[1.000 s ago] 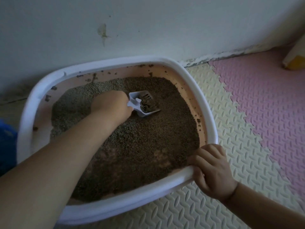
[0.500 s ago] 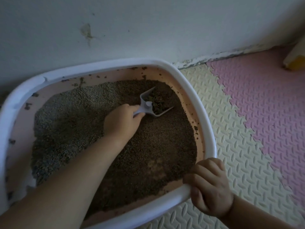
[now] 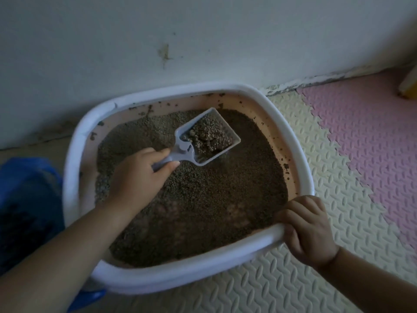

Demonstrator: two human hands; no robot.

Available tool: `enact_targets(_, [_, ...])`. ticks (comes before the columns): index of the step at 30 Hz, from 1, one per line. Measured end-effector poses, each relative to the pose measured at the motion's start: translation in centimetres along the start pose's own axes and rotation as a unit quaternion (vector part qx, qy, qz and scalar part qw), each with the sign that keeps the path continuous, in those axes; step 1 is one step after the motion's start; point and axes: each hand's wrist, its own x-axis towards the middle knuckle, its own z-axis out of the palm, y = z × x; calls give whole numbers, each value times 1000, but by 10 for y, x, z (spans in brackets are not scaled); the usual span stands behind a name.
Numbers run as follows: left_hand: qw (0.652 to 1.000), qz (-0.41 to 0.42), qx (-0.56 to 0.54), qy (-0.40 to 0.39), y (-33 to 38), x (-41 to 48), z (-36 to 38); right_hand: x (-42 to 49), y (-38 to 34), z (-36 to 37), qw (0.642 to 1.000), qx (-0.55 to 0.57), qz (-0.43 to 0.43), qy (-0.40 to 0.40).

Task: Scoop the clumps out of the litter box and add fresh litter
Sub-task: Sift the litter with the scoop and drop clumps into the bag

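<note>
A white-rimmed litter box (image 3: 291,141) with pink inner walls sits on the floor against the wall, filled with grey-brown litter (image 3: 214,199). My left hand (image 3: 140,175) grips the handle of a pale plastic scoop (image 3: 191,145), held above the litter near the box's far side. In the scoop lies a heap of clumped litter (image 3: 209,137). My right hand (image 3: 306,231) grips the box's near right rim, fingers curled over the edge.
A blue bag (image 3: 24,199) with dark contents lies left of the box. Cream foam mat tiles (image 3: 282,285) cover the floor in front and to the right, pink tiles (image 3: 372,136) farther right. The wall (image 3: 203,41) stands directly behind the box. A yellowish object (image 3: 408,84) sits at the right edge.
My left hand has lifted the scoop out of the litter with a load of clumps. The right hand stays on the rim. The blue bag has come into view at left.
</note>
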Motion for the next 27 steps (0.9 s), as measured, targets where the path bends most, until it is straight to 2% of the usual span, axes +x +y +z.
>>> enact_targets(18, [1000,23,6,-9,-4,-50,-38,-2,-5,2,999,-30,22,7])
enact_targets(27, [1000,-13,-3,-16,1,-53,-33,-4,-1,3,999,-40,9,12])
